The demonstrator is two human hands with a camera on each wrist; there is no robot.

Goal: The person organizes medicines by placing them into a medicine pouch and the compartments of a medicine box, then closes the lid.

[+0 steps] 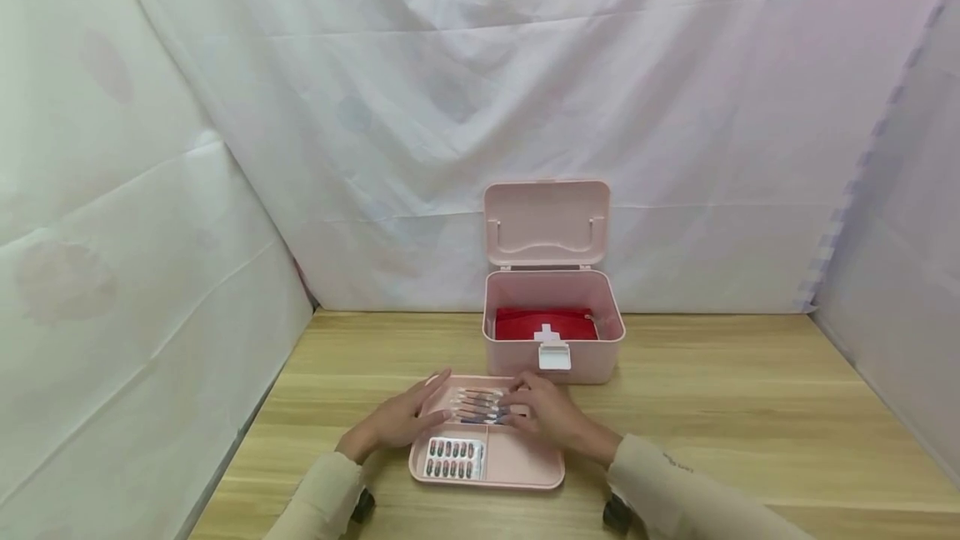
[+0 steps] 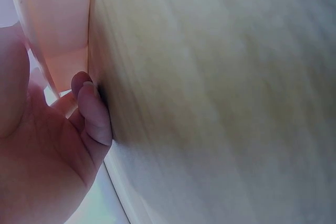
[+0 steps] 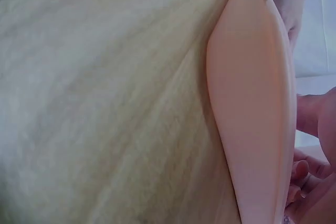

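Observation:
A pink divided tray point(image 1: 525, 452) lies on the table. Several slim sticks in clear wrappers point(image 1: 477, 407) lie side by side in its far compartment. My left hand point(image 1: 401, 419) rests over the tray's left rim, fingers spread along it, thumb reaching inside towards the sticks. In the left wrist view, the outer fingers point(image 2: 94, 111) bend beside the tray's outer wall. My right hand point(image 1: 551, 411) reaches over the right rim and holds the sticks' right ends between thumb and fingers; the exact contact is partly hidden. A blister pack of dark red capsules point(image 1: 454, 458) sits in the near left compartment.
Behind the tray stands a pink box point(image 1: 585, 361) with its lid point(image 1: 547, 223) raised and a white latch point(image 1: 555, 356) in front. Inside is a red pouch point(image 1: 525, 324) with a white cross. White cloth point(image 1: 420, 123) hangs around the wooden table point(image 1: 720, 390).

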